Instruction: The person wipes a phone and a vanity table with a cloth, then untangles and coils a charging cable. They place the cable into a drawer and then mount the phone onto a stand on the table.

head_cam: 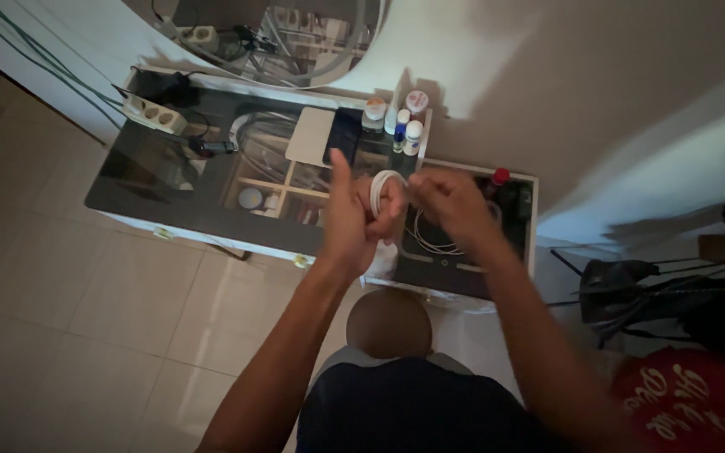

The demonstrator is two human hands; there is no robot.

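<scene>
A: What is seen from the head view, and how are the hands occupied?

B: A white cable [388, 191] is held above the tabletop [161, 197]. The left hand [354, 220] is closed around a wound bundle of it, thumb raised, so that the loops are kept from springing apart. The right hand [451, 204] is pinched shut on the free length just beside the bundle, which lets the strand be kept taut and guided.

A: Where does the rest of the cable lie?

B: Slack loops are seen hanging below the right hand, over an open compartment [463, 252] at the right end of the tabletop. Whether they rest on its floor cannot be told.

A: And what is set about them?

B: Small bottles and jars [403, 122] are grouped upright at the back edge by the wall, out of reach of the winding. A power strip [154, 113] is placed at the far left, with dark cords near it. A flat white pad [310, 136] and a dark phone [344, 136] are laid side by side on the glass. A round stool [389, 323] is seen below the hands.
</scene>
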